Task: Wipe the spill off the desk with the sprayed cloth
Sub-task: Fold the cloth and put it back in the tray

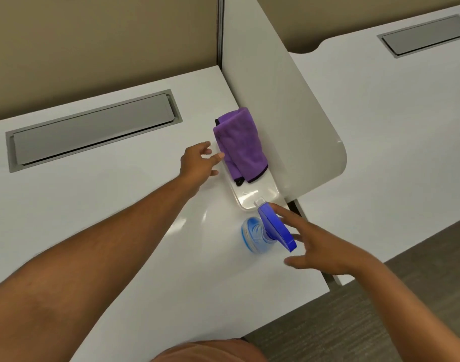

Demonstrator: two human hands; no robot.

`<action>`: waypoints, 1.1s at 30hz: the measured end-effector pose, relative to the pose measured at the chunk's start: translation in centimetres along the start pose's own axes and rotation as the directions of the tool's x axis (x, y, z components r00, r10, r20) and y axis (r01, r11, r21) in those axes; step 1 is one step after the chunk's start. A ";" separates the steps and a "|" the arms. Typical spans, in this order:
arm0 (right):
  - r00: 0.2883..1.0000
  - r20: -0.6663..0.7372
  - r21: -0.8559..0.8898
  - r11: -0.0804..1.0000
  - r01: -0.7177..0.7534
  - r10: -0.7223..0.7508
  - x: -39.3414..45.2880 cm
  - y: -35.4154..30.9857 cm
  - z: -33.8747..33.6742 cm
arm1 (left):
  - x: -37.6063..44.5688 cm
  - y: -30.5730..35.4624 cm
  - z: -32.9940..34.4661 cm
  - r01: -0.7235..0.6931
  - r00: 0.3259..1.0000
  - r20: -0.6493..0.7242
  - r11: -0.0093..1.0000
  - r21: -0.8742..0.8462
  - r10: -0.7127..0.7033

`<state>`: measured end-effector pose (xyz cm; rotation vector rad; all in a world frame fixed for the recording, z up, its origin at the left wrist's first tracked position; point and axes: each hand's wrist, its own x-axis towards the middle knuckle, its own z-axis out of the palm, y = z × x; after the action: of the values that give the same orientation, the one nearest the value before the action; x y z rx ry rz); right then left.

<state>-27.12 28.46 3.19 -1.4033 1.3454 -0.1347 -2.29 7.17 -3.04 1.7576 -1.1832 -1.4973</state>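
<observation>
The left hand (197,162) reaches forward over the white tabletop (113,205), its grip open and empty, fingers loosely spread. Just beyond its fingertips, to their right, lies the folded purple cloth (240,143), close to the fingers but whether they touch it cannot be told. The cloth rests on the far end of a clear shallow tray (260,190), which lies along the foot of the white divider panel (281,108); the near end of the tray is bare. The cloth's dark-trimmed edge points back toward the person.

The right hand (320,246) hovers with an open grip, fingers splayed, right beside the blue spray bottle (262,235) that stands upright on the tabletop just nearer than the tray. Its fingers sit at the right of the blue trigger head (275,227), not closed around it; contact is hard to judge.

To the right of the right grip the tabletop ends at a straight edge (315,244), with a narrow gap before the neighbouring desk (396,142). The divider's rounded corner (340,152) overhangs behind that hand. Left of the left grip the tabletop is broad and open up to a grey recessed cable hatch (93,126), shut. The near edge (171,333) runs diagonally below both forearms, with carpeted floor (354,322) past it. A faint wet sheen (197,218) shows on the surface between the two hands
</observation>
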 end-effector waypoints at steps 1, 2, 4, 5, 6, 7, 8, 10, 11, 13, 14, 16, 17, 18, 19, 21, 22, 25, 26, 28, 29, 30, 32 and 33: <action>1.000 -0.006 0.005 1.000 0.017 -0.017 0.2 0.0 0.7 | -0.4 -0.6 0.2 0.044 0.999 0.011 0.998 -0.040 -0.043; 0.999 -0.025 0.017 0.999 0.044 -0.043 0.5 -0.2 1.4 | -0.9 -1.1 0.4 0.087 0.996 0.034 0.992 -0.087 -0.084; 0.993 -0.086 0.059 0.995 0.081 -0.076 1.1 -0.7 2.4 | -1.7 -2.0 1.0 0.143 0.988 0.080 0.978 -0.153 -0.132; 0.990 -0.120 0.079 0.993 0.084 -0.075 1.5 -0.9 2.8 | -2.1 -2.3 1.2 0.157 0.986 0.089 0.973 -0.170 -0.143; 0.987 -0.147 0.098 0.992 0.083 -0.068 1.8 -0.9 3.1 | -2.3 -2.5 1.5 0.165 0.985 0.090 0.970 -0.181 -0.150; 0.984 -0.168 0.112 0.990 0.083 -0.063 2.0 -1.0 3.3 | -2.5 -2.6 1.7 0.168 0.984 0.087 0.968 -0.188 -0.154; 0.981 -0.186 0.122 0.989 0.086 -0.063 2.2 -1.1 3.5 | -2.6 -2.7 1.8 0.169 0.984 0.083 0.966 -0.194 -0.155; 0.972 -0.226 0.135 0.986 0.097 -0.064 2.3 -1.5 3.7 | -2.7 -2.7 1.8 0.166 0.985 0.078 0.967 -0.193 -0.153; 0.966 -0.250 0.138 0.985 0.100 -0.064 2.1 -1.8 3.8 | -2.7 -2.7 1.8 0.163 0.986 0.076 0.968 -0.191 -0.151; 0.952 -0.301 0.136 0.985 0.105 -0.060 1.6 -2.5 4.0 | -2.6 -2.8 1.9 0.157 0.986 0.077 0.970 -0.188 -0.145; 0.940 -0.337 0.134 0.986 0.103 -0.052 1.3 -2.8 4.0 | -2.6 -2.8 1.9 0.156 0.987 0.078 0.971 -0.184 -0.144; 0.896 -0.444 0.174 0.980 0.101 -0.014 0.4 -3.8 3.9 | -2.5 -2.7 2.0 0.159 0.986 0.079 0.972 -0.171 -0.147; 0.862 -0.507 0.211 0.970 0.120 0.004 -0.1 -4.3 3.8 | -2.4 -2.7 2.0 0.162 0.985 0.080 0.973 -0.167 -0.150; 0.820 -0.573 0.239 0.960 0.147 0.017 -0.6 -4.8 3.6 | -2.4 -2.7 2.0 0.164 0.985 0.080 0.973 -0.162 -0.152; 0.771 -0.636 0.247 0.953 0.176 0.023 -1.1 -5.6 3.3 | -2.4 -2.6 1.9 0.164 0.985 0.082 0.974 -0.155 -0.153; 0.668 -0.744 0.222 0.945 0.242 0.003 -1.7 -7.2 2.5 | -2.3 -2.5 1.8 0.164 0.984 0.090 0.976 -0.142 -0.152; 0.617 -0.787 0.202 0.943 0.265 -0.005 -1.7 -7.9 2.1 | -2.2 -2.5 1.8 0.165 0.984 0.093 0.976 -0.141 -0.153; 0.509 -0.860 0.205 0.934 0.293 0.029 -0.5 -9.2 1.1 | -2.2 -2.5 1.8 0.174 0.983 0.091 0.974 -0.143 -0.162; 0.484 -0.874 0.212 0.933 0.291 0.047 0.3 -9.3 0.9 | -2.2 -2.5 1.9 0.178 0.982 0.089 0.973 -0.148 -0.166; 0.431 -0.900 0.192 0.952 0.240 0.073 2.3 -9.1 0.5 | -2.2 -2.5 1.9 0.181 0.982 0.087 0.970 -0.162 -0.168; 0.411 -0.908 0.175 0.963 0.204 0.078 3.3 -8.9 0.4 | -2.2 -2.6 1.9 0.182 0.982 0.087 0.969 -0.166 -0.170; 0.401 -0.913 0.159 0.973 0.169 0.079 4.3 -8.5 0.4 | -2.3 -2.6 1.9 0.183 0.981 0.089 0.969 -0.168 -0.170; 0.397 -0.914 0.131 0.986 0.103 0.080 6.1 -7.7 0.5 | -2.2 -2.7 1.9 0.184 0.981 0.098 0.967 -0.175 -0.168; 0.395 -0.915 0.115 0.991 0.072 0.077 6.8 -7.3 0.6 | -2.2 -2.8 1.9 0.185 0.980 0.103 0.967 -0.177 -0.168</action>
<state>-19.85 21.65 4.43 -1.1931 2.1915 -1.1585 -3.31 10.67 -4.71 1.7231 -0.9127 -1.7439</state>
